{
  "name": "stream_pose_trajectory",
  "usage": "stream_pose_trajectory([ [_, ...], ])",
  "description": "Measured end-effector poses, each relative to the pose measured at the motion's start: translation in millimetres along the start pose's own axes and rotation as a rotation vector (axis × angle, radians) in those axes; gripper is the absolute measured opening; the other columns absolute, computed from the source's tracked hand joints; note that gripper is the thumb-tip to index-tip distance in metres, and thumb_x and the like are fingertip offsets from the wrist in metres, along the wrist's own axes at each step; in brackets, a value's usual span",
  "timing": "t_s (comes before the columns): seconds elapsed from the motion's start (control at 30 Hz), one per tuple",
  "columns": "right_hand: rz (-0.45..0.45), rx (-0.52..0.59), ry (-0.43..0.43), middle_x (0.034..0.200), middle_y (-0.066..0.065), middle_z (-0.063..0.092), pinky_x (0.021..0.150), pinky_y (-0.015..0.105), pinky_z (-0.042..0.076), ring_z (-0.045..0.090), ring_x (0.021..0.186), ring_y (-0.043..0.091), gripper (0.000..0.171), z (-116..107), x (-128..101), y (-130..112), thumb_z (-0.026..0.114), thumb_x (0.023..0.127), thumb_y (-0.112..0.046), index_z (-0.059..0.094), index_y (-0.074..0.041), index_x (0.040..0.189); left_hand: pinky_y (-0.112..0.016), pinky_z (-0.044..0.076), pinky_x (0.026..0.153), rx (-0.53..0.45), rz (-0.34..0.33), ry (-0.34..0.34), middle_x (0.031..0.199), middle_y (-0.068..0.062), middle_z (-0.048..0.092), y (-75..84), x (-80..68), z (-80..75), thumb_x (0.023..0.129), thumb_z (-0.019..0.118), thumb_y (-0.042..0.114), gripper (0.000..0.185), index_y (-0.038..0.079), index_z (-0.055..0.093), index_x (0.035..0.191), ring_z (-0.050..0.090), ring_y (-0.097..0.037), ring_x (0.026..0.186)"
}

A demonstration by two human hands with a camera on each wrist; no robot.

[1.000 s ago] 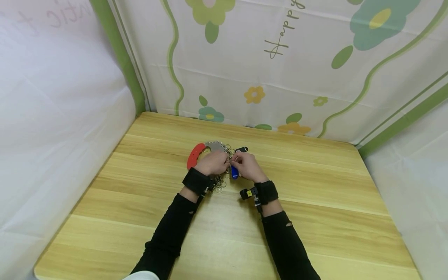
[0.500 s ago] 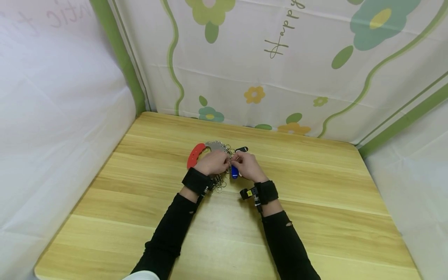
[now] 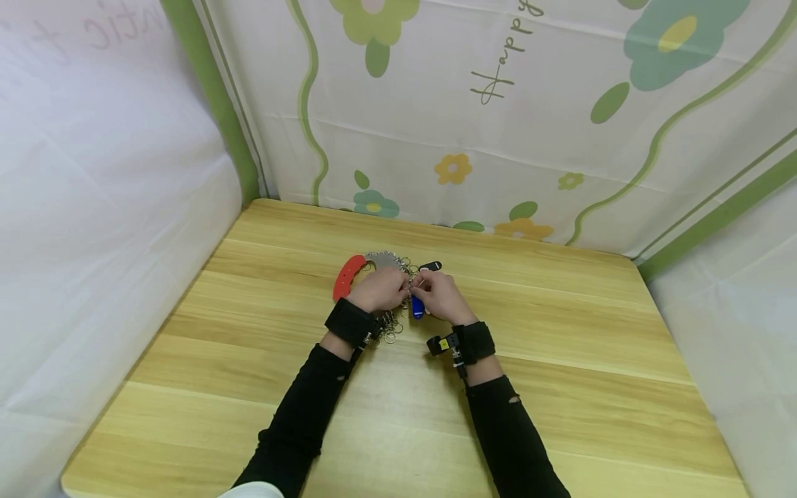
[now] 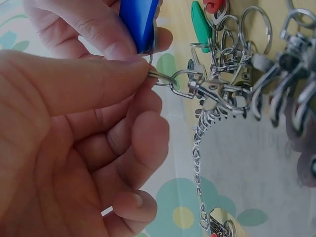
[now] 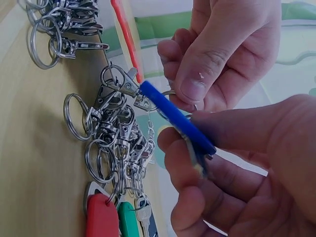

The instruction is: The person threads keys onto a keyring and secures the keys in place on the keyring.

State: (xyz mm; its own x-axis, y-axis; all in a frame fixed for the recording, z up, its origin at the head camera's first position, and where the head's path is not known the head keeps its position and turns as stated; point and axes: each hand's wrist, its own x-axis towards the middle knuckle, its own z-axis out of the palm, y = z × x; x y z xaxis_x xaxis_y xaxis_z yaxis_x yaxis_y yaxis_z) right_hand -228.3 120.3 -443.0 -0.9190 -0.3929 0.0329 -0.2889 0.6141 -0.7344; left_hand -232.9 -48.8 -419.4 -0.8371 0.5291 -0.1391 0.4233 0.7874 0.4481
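Note:
My left hand [image 3: 381, 288] pinches a metal split ring [image 4: 160, 76] between thumb and forefinger. That ring hangs on a swivel clasp [image 4: 210, 91], one of several along the edge of a grey plate [image 4: 242, 143] with a red handle [image 3: 349, 277]. Right beside it, my right hand [image 3: 441, 296] holds a blue key tag [image 5: 173, 116] between thumb and fingers, close to the ring. Part of a key shows under the tag in the right wrist view. The fingertips of both hands nearly meet and partly hide where tag and ring come together.
Several more clasps with rings [image 5: 76, 118] cluster beside the hands. A red key tag [image 5: 102, 217], a green key tag [image 5: 128, 219] and a black key tag [image 3: 430, 266] lie among or near them. The wooden table [image 3: 560, 332] is bordered by printed fabric walls [image 3: 386, 124].

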Motion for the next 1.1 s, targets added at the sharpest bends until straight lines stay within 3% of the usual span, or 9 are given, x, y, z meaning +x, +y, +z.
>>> stream_pose_trajectory([
  [0.43, 0.017, 0.015, 0.023, 0.076, 0.002, 0.066, 0.049, 0.03, 0.045, 0.058, 0.056, 0.016, 0.005, 1.6, 0.8, 4.1, 0.062, 0.093, -0.013, 0.065, -0.013, 0.089, -0.024, 0.032, 0.05, -0.055, 0.025, 0.021, 0.057, 0.001, 0.04, -3.0, 0.2, 0.7, 0.093, 0.054, 0.01, 0.029, 0.012, 0.053, 0.065, 0.04, -0.012, 0.048],
  [0.9, 0.029, 0.008, 0.0, 0.077, 0.005, 0.067, 0.045, 0.03, 0.043, 0.057, 0.052, 0.016, 0.005, 1.2, -0.5, 1.0, 0.061, 0.093, -0.014, 0.065, -0.011, 0.091, -0.023, 0.032, 0.051, 0.006, -0.005, 0.015, 0.059, 0.002, 0.038, -1.5, 2.0, 3.5, 0.097, 0.053, 0.016, 0.027, 0.012, 0.052, 0.07, 0.041, -0.012, 0.05],
  [1.1, 0.034, 0.012, 0.005, 0.076, 0.004, 0.067, 0.045, 0.03, 0.043, 0.055, 0.051, 0.016, 0.005, 0.9, -0.2, 1.6, 0.06, 0.094, -0.014, 0.064, -0.012, 0.091, -0.023, 0.031, 0.049, -0.032, 0.004, 0.028, 0.056, 0.002, 0.036, -3.9, 2.1, 3.8, 0.096, 0.054, 0.016, 0.031, 0.013, 0.05, 0.065, 0.04, -0.012, 0.047],
])
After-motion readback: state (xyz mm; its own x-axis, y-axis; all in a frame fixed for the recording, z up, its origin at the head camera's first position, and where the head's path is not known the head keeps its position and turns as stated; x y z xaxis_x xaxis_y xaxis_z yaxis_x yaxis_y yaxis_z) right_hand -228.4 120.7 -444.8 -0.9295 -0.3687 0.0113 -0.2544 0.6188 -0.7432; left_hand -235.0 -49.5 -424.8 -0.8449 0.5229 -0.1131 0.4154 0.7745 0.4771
